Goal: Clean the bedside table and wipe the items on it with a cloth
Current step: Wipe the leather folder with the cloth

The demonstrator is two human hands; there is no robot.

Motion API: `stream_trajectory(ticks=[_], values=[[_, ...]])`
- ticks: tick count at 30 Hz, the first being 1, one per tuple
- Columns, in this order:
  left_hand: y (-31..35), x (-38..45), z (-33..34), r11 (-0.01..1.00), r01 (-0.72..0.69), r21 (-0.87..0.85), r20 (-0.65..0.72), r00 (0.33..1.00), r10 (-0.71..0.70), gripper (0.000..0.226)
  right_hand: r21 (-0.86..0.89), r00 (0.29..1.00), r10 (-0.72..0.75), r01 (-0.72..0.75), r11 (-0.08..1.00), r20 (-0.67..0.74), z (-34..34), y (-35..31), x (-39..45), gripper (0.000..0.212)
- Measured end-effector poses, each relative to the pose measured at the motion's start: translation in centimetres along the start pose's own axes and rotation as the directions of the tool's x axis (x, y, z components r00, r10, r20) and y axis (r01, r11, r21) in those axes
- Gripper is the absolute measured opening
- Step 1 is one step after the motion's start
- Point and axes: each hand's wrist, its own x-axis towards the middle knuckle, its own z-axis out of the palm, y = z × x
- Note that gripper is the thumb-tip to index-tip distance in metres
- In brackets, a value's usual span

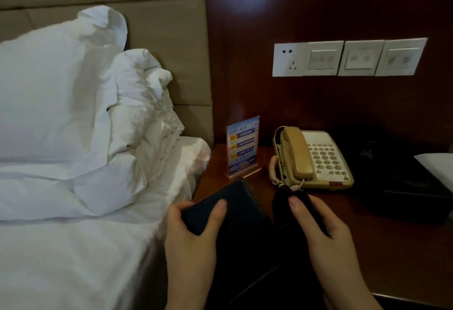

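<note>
Fingers of my left hand (193, 233) grip a dark flat case (228, 208) over the bench (392, 248), my right hand (326, 233) clutches a dark cloth (294, 205), telephone (316, 160) at one o'clock.

Reddish-brown wood on the bedside table (367, 248) and wall panel (343, 3), white on the switch plates (348, 57) at upper right. Beige handset and cream keypad on the telephone (316, 160), blue with yellow bands on the sign card (243, 146). Plain white across pillows (49, 94) and sheet (73, 248) at left, tan on the padded headboard (166, 15), near-black on the cloth (291, 214) and flat case (230, 206) at lower centre.
</note>
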Motion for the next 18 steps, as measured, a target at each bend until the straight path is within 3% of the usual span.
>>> stream_trajectory(ticks=[3, 7, 13, 18], values=[[-0.4, 1.1, -0.2, 0.992, 0.052, -0.113, -0.1, 0.993, -0.063, 0.034, -0.04, 0.993, -0.039, 0.034, 0.999, -0.109, -0.7, 0.0, 0.7, 0.015], [-1.2, 1.4, 0.2, 0.96, 0.132, -0.248, -0.098, 0.982, -0.161, 0.028, -0.045, 0.982, -0.093, 0.087, 0.995, -0.166, -0.8, -0.1, 0.3, 0.02], [-1.3, 0.5, 0.7, 0.889, 0.224, -0.399, -0.016, 0.968, -0.251, 0.027, -0.09, 0.992, -0.123, 0.121, 0.989, -0.02, 0.1, 0.5, -0.6, 0.012], [-1.1, 0.1, 0.9, 0.888, 0.161, -0.431, -0.06, 0.977, -0.206, 0.023, -0.134, 0.998, -0.066, 0.065, 0.989, -0.007, 1.1, 2.2, 0.4, 0.018]])
